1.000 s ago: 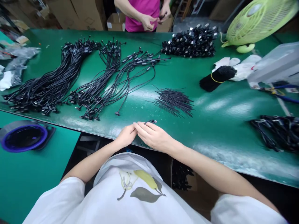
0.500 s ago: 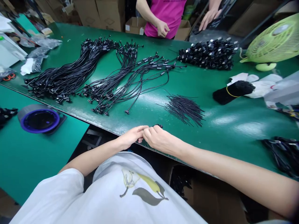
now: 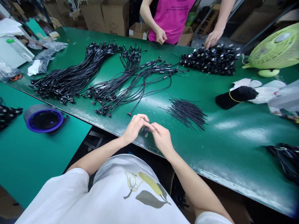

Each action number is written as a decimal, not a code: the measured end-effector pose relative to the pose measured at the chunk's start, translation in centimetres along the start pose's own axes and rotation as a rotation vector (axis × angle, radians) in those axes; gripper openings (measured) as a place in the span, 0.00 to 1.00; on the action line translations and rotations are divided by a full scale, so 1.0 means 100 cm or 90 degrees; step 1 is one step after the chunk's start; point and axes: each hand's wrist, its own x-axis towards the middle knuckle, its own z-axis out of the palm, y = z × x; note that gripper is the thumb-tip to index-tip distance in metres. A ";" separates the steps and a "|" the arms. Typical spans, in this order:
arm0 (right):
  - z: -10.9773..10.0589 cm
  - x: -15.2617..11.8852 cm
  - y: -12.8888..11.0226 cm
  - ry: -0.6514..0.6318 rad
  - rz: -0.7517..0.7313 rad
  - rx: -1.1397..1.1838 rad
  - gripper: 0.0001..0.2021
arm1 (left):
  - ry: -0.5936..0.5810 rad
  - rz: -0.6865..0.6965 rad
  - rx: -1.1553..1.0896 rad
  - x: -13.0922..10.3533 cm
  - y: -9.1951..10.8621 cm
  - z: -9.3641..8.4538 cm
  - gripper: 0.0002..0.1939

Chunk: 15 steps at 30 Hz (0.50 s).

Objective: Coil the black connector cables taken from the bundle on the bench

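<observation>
My left hand (image 3: pixel 135 128) and my right hand (image 3: pixel 161 137) meet over the near edge of the green table (image 3: pixel 224 93). Both have their fingers pinched together. Between them hangs a small dark item (image 3: pixel 145 130), blurred and partly covered by the fingers; it looks like a bundled cable. To the right of my hands lies a loose pile of thin black ties (image 3: pixel 188 112). Beyond them, black cables with connectors (image 3: pixel 130 85) are spread out, and a thicker bunch of cables (image 3: pixel 72 76) lies to the left.
A person in a pink shirt (image 3: pixel 174 18) reaches to a heap of coiled cables (image 3: pixel 210 60). At right are a green fan (image 3: pixel 275 46), a banded black bundle (image 3: pixel 235 97) and more cables (image 3: pixel 285 158). A purple-rimmed roll (image 3: pixel 44 120) sits on the left table.
My hands have risen slightly, with the dark item now showing between them, and my right forearm has swung inward. The other person's hand has come down onto the cable heap.
</observation>
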 end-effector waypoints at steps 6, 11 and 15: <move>-0.008 -0.006 -0.005 0.043 -0.157 -0.258 0.16 | -0.059 -0.085 0.011 0.001 -0.018 -0.005 0.32; 0.003 -0.014 -0.007 -0.012 -0.245 -0.232 0.19 | -0.041 -0.106 -0.087 0.003 -0.010 -0.008 0.26; -0.004 -0.014 0.004 -0.060 -0.079 -0.019 0.18 | -0.221 0.067 0.154 -0.014 0.015 -0.010 0.11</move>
